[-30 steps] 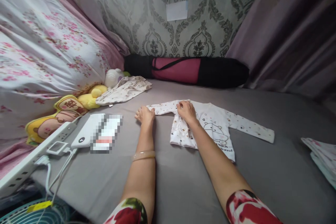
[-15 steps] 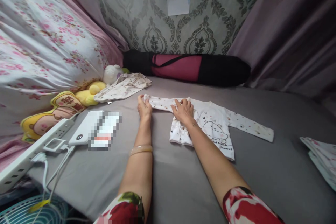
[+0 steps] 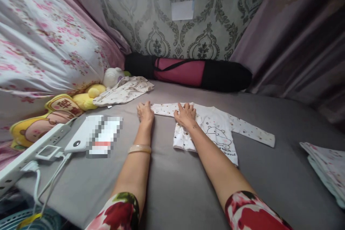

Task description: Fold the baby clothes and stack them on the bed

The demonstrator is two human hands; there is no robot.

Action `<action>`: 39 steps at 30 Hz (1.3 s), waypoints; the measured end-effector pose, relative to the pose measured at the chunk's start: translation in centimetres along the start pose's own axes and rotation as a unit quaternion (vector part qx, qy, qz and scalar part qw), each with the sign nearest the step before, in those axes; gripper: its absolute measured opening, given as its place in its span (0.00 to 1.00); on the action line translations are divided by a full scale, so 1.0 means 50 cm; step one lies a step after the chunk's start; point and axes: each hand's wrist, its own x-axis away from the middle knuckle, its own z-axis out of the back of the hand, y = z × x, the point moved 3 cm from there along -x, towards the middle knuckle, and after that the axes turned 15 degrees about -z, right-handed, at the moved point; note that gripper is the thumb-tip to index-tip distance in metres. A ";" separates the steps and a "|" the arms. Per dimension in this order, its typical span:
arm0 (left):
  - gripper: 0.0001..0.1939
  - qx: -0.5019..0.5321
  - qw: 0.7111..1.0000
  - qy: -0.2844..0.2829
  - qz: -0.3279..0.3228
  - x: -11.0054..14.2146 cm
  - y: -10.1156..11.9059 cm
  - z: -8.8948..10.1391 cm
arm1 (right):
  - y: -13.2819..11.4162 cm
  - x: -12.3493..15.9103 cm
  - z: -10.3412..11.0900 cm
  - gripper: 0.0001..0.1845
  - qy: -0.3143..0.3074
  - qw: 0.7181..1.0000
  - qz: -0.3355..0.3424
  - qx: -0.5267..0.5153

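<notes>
A small white long-sleeved shirt (image 3: 215,120) lies on the grey bed sheet (image 3: 167,187), with a cartoon animal and lettering on its front and little prints on its sleeves. At the end of the left-hand sleeve, my left hand (image 3: 146,112) has its fingers closed on the cuff, and the sleeve stretches out straight. My right hand (image 3: 185,115) rests on the shirt where that sleeve meets the body, fingers spread and pressing down. The fabric below my right hand is bunched. The other sleeve reaches out to the right, untouched.
Another printed garment (image 3: 125,90) lies near plush toys (image 3: 87,97) at the left. A power strip (image 3: 32,154) with cables and a white device (image 3: 83,133) sit nearer. Along the wall is a black and pink long bag (image 3: 183,72). Folded clothes (image 3: 326,165) lie at right.
My left hand has turned slightly and shifted a little left at the cuff. My right hand stays on the shirt. The whole view has shifted slightly.
</notes>
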 end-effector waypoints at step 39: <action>0.20 0.138 0.990 -0.014 -0.041 0.011 -0.038 0.032 | 0.140 0.009 0.132 0.27 -0.108 0.965 0.023 -0.237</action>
